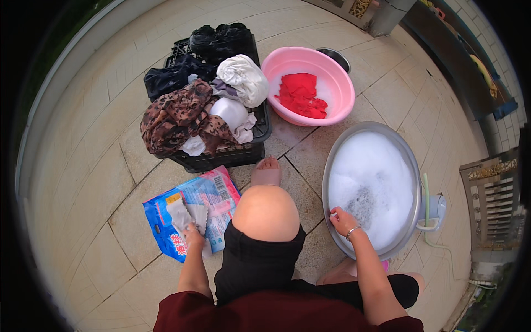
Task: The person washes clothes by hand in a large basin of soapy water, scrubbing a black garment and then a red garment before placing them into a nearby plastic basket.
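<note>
My left hand [193,236] is closed on pale grey-white flat pieces [185,217], one with a jagged edge; I cannot tell if they are sachets or cloth. They are over a blue and pink plastic detergent bag [213,193] lying flat on the floor. At the left rim of a big metal basin [325,191] filled with white foam [370,166], my right hand [344,221] has its fingers pinched together. A bracelet circles that wrist. Whatever is between those fingertips is too small to make out.
Ahead stands a black plastic crate [221,159] heaped with clothes, including a brown patterned garment [177,119] and a white bundle [243,77]. Beside it, a pink basin [343,91] holds red cloth [301,94] in suds. A pale dipper [436,210] and green hose [427,193] adjoin the metal basin.
</note>
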Demonstrator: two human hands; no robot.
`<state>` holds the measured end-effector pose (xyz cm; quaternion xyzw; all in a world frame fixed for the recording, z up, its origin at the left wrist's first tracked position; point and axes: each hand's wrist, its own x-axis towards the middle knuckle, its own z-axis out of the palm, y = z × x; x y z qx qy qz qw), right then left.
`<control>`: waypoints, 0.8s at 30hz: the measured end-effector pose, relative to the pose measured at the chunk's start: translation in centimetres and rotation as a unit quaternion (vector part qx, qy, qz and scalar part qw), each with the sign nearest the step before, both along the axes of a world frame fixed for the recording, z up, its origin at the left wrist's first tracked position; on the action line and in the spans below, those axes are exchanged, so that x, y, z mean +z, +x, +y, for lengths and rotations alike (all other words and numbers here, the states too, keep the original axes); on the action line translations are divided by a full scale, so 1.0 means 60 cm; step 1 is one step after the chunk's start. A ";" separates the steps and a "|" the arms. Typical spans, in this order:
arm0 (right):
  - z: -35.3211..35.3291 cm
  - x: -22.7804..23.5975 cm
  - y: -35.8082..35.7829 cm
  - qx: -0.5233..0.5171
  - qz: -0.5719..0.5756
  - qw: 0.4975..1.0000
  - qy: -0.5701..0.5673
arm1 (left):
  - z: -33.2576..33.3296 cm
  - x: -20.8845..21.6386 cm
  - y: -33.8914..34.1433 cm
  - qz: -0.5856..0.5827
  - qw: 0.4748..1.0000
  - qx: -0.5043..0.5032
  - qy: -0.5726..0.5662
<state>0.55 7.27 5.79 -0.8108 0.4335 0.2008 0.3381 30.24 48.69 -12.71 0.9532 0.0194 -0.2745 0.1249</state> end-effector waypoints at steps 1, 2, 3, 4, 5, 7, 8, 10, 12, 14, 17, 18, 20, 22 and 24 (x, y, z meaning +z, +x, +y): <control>-0.004 -0.013 -0.014 0.001 0.005 1.000 -0.009 | -0.022 -0.009 0.005 0.002 1.000 -0.001 -0.023; -0.008 -0.024 -0.025 0.004 0.006 1.000 -0.016 | -0.038 -0.008 0.011 0.001 0.999 0.003 -0.044; -0.008 -0.015 -0.025 0.006 0.011 1.000 -0.017 | -0.058 0.010 0.013 -0.056 0.997 -0.034 -0.036; -0.006 -0.004 -0.035 0.004 0.015 1.000 -0.023 | -0.084 0.026 0.011 -0.116 0.990 -0.074 -0.028; 0.000 0.001 -0.023 0.000 0.008 1.000 -0.012 | -0.039 0.002 0.035 -0.220 0.970 -0.089 -0.048; -0.001 0.000 -0.020 -0.005 0.004 1.000 0.009 | -0.041 -0.015 0.073 -0.175 0.983 -0.051 -0.031; -0.002 -0.003 -0.028 -0.020 -0.004 1.000 0.007 | -0.057 -0.011 0.092 -0.094 0.992 -0.086 -0.020; 0.007 -0.011 -0.041 -0.040 -0.020 0.999 0.001 | -0.093 -0.013 0.104 0.041 0.988 -0.145 0.032; 0.022 -0.021 -0.049 -0.051 -0.027 0.998 -0.029 | -0.132 0.006 0.104 0.098 0.972 -0.199 0.072; 0.037 -0.021 -0.048 -0.063 -0.026 0.997 -0.041 | -0.162 0.020 0.101 0.119 0.960 -0.237 0.087; 0.060 -0.024 -0.045 -0.086 -0.007 0.994 -0.072 | -0.192 0.038 0.103 0.128 0.947 -0.279 0.096; 0.062 -0.025 -0.047 -0.085 -0.004 0.994 -0.068 | -0.205 0.041 0.101 0.127 0.943 -0.294 0.096; 0.059 -0.024 -0.047 -0.063 -0.009 0.996 -0.068 | -0.232 0.053 0.107 0.118 0.935 -0.321 0.096; 0.062 -0.022 -0.055 -0.078 -0.005 0.995 -0.058 | -0.269 0.054 0.104 0.115 0.924 -0.354 0.090; 0.064 -0.037 -0.055 -0.109 -0.009 0.993 -0.042 | -0.304 0.062 0.109 0.111 0.914 -0.381 0.085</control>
